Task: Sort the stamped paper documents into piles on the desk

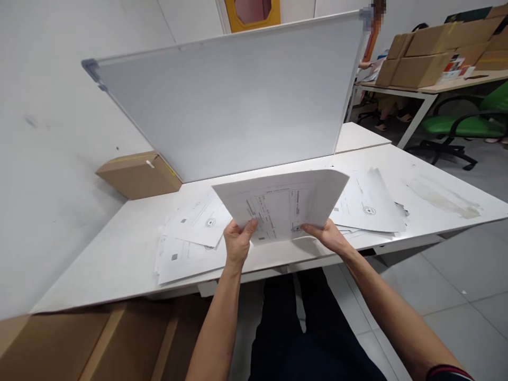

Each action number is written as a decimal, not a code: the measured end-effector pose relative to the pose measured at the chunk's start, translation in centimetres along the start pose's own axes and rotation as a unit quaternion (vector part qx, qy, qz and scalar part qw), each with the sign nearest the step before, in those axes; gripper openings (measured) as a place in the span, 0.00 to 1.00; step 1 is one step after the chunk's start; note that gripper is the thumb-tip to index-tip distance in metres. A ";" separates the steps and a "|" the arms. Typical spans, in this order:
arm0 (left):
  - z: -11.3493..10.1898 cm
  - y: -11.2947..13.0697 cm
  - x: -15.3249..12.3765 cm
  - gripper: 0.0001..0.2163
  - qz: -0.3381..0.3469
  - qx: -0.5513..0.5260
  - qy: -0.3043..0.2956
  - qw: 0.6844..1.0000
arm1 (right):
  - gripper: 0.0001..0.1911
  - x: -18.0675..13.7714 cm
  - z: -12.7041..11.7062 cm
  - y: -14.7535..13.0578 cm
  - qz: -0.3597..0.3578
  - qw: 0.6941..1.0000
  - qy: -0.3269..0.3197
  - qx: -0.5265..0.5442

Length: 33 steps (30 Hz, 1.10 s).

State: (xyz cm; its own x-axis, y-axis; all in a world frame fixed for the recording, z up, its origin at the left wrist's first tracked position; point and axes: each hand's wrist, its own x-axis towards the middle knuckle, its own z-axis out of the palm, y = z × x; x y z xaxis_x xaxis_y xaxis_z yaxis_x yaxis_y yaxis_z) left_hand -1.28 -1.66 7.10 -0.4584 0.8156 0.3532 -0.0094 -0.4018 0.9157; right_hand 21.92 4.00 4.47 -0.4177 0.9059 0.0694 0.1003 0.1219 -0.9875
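Clock taken from the held paper. Cardboard box [143,173]: between 9 and 10 o'clock, on white desk [107,254]. Left printed sheets [194,256]: 8 o'clock, loosely overlapped. Whiteboard [234,100]: towards 11 o'clock, upright. Left hand [237,243]: 8 o'clock, closed on paper edge, thumb in front. Held paper [278,209]: over desk's front edge; long axis 9 to 3, upper edge towards 12, printed face tilted towards wearer. Right hand [328,236]: 4 o'clock, likewise pinching. Right printed sheets [367,203]: 3 o'clock, flat.
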 end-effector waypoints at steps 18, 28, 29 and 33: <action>-2.6 1.4 1.4 0.20 0.077 -0.067 0.062 0.993 | 0.12 -0.3 -2.8 -5.5 -0.126 0.954 -0.023 -0.271; -8.1 0.3 -1.1 0.17 0.001 0.261 -0.127 0.957 | 0.11 -2.5 -3.2 -16.1 -0.132 0.694 -0.076 -0.704; -8.0 0.2 -1.6 0.16 -0.018 0.257 -0.154 0.954 | 0.11 -2.4 -2.8 -16.1 -0.128 0.689 -0.090 -0.707; -7.7 -1.0 -2.5 0.14 -0.068 0.221 -0.150 0.961 | 0.11 -1.8 -1.5 -15.6 -0.110 0.680 -0.118 -0.715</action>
State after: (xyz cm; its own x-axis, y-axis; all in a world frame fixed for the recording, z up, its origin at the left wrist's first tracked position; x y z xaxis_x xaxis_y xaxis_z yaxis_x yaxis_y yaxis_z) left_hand -7.02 -6.48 3.83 -0.2019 0.9581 0.2032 0.3584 -0.1208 0.9257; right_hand 22.47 1.09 19.97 -0.6815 0.7318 0.0025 0.7170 0.6670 0.2028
